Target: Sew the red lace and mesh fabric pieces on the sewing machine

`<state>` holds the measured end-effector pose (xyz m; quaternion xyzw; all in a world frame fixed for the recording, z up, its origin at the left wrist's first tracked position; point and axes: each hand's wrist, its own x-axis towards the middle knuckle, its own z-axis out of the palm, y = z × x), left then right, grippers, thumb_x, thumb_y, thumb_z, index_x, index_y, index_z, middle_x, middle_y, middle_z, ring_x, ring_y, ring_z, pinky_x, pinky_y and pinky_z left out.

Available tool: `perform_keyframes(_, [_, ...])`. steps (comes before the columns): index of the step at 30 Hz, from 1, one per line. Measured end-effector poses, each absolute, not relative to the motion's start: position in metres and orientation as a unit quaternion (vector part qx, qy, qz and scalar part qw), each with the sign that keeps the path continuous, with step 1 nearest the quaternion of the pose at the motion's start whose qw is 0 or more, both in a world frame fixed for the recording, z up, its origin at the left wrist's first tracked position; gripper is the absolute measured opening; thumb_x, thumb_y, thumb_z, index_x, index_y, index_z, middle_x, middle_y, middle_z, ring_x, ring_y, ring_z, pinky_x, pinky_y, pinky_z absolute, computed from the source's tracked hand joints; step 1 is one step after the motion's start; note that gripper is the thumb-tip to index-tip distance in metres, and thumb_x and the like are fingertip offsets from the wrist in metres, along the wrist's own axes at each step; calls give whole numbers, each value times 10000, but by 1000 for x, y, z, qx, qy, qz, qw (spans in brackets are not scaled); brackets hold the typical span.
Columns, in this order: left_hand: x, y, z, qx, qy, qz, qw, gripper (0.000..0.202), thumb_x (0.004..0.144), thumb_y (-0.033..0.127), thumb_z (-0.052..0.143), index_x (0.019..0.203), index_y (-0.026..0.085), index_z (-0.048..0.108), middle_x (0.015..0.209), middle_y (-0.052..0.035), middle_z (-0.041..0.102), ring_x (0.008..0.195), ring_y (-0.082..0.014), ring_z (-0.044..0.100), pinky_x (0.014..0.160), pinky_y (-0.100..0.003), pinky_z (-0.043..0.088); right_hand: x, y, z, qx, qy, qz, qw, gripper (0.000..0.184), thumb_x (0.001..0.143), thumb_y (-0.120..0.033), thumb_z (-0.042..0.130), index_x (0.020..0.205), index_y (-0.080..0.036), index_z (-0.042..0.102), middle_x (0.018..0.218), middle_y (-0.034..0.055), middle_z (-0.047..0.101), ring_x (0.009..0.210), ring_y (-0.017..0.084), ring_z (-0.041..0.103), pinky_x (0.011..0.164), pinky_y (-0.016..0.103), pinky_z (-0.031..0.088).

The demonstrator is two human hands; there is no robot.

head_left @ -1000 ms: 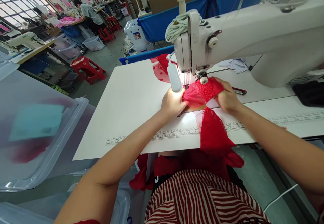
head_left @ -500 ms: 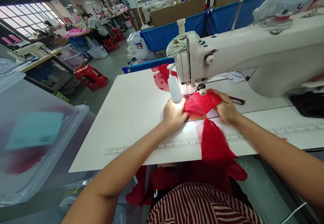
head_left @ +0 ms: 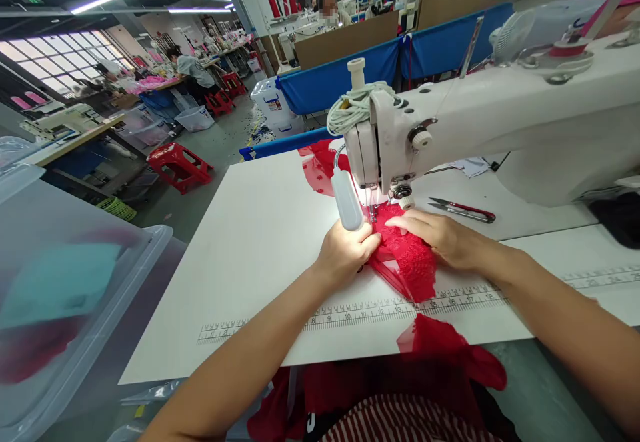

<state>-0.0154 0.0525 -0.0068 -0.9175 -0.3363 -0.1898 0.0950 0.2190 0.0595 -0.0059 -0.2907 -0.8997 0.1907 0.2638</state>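
My left hand (head_left: pixel 349 250) is closed in a pinch on the left edge of a red lace fabric piece (head_left: pixel 413 265), just in front of the sewing machine's presser foot (head_left: pixel 373 213). My right hand (head_left: pixel 445 237) lies over the right side of the lace, fingers stretched toward the needle area; its fingertips touch the cloth. The lace is spread partly flat on the white table (head_left: pixel 265 229), its front corner near the printed ruler scale. A white lamp head (head_left: pixel 347 201) hangs over my left fingertips and hides part of them. Thread snips (head_left: pixel 463 211) lie behind my right hand.
The sewing machine (head_left: pixel 480 122) spans the right side. More red fabric lies behind the needle (head_left: pixel 320 169) and over my lap (head_left: pixel 445 345). A clear plastic bin (head_left: pixel 150 262) stands left of the table. A red stool (head_left: pixel 180 167) and other people are farther off.
The lace has come down from a raised fold to lie flatter on the table, toward me. My right hand has turned over onto it, uncovering the snips. The lap cloth has slid off the table's front.
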Motion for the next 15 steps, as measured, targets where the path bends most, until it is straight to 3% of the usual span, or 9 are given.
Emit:
perform_keyframes(4, [-17,52,-7,-928,-314,-164,116,322,942,93,341,784,173,610,735,-48,562,654,-171,490,605,-315,383,213,58,-8,-314,-912,104,241,295,957,-195,343,942,-227,636,888,73,586,751,194,516,608,322,405])
perform_keyframes(8, [-17,44,-1,-922,-327,-152,144,304,978,157,366,812,158,619,730,-31,544,628,-154,478,522,-284,338,211,59,-11,-312,-917,31,246,290,950,-163,340,857,-194,613,848,65,569,717,175,467,577,303,350])
perform_keyframes(15, [-17,37,8,-916,-317,-128,209,271,909,24,397,933,116,651,993,-112,659,781,-188,597,583,-290,447,209,62,-8,-307,-918,25,248,302,942,-134,305,841,-184,586,832,60,582,666,154,436,548,289,312])
